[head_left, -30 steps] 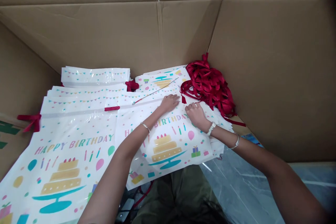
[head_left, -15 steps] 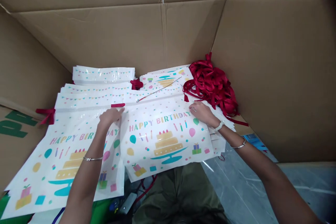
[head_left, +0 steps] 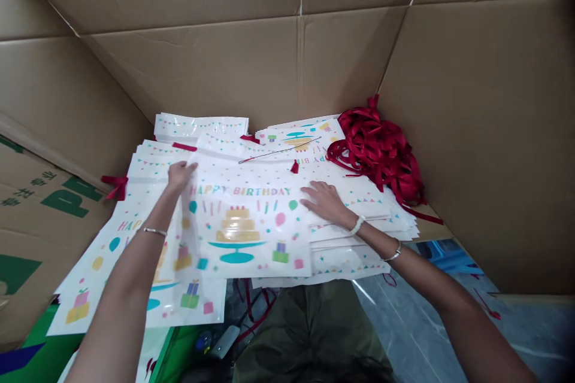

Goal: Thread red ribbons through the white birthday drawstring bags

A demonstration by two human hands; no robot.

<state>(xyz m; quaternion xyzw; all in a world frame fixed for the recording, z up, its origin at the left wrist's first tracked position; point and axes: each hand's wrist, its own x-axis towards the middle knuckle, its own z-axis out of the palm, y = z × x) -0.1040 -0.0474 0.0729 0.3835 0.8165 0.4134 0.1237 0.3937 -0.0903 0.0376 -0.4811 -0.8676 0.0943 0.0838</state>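
A white Happy Birthday sheet (head_left: 251, 221) with a printed cake lies across the middle, overlapping the left pile (head_left: 103, 239). My left hand (head_left: 181, 175) pinches its upper left edge, just below a short red ribbon piece (head_left: 184, 146). With fingers spread, my right hand (head_left: 326, 200) rests at the sheet's right side, over the pile of printed sheets (head_left: 359, 254) underneath. A long thin needle-like rod (head_left: 278, 152) lies across the top of the sheets. Near it is a small red ribbon end (head_left: 294, 166).
A tangled heap of red ribbon (head_left: 381, 146) sits at the back right. Cardboard walls (head_left: 193, 72) rise behind and at both sides. More folded printed sheets (head_left: 202, 125) lie at the back left. A grey item (head_left: 225, 341) and loose red cords are below the front edge.
The top sheet has moved left over the left pile with my left hand, uncovering sheets on the right. My right hand has shifted left and its fingers have spread.
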